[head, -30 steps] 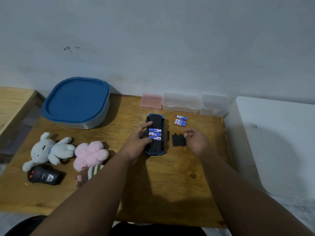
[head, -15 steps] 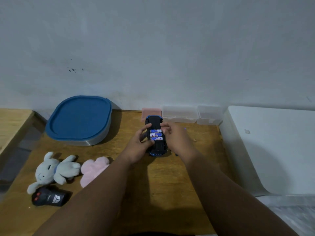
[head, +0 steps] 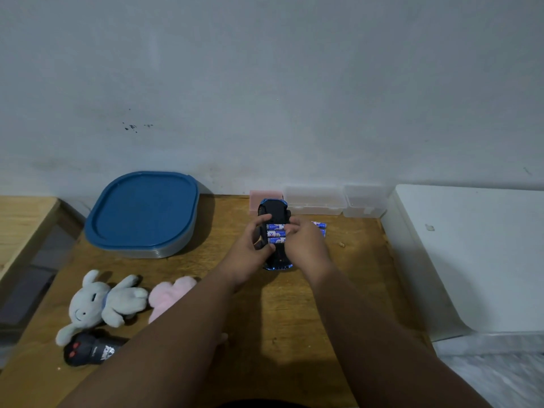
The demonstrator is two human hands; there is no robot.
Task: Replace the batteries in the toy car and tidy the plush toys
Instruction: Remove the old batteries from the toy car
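Observation:
The blue toy car [head: 276, 206] lies upside down on the wooden table [head: 294, 304], its battery bay uncovered with three blue-white batteries [head: 275, 233] in it. My left hand [head: 250, 254] grips the car's left side, thumb up by the bay. My right hand [head: 306, 245] covers the car's right side, its fingertips pinching the right end of a battery in the bay. Two loose batteries [head: 320, 225] lie just right of that hand. A grey plush bunny [head: 100, 304] and a pink plush [head: 173, 293] lie at the front left. The black bay cover is hidden.
A blue-lidded container [head: 144, 213] stands at the back left. A pink box [head: 255, 198] and two clear boxes [head: 315, 200] [head: 363, 201] line the wall. A black remote control [head: 91, 350] lies below the bunny. A white surface [head: 471, 260] borders the table's right edge.
My right hand has moved left from beside the black cover onto the car's battery bay. The left hand has stayed on the car. The view has tilted upward.

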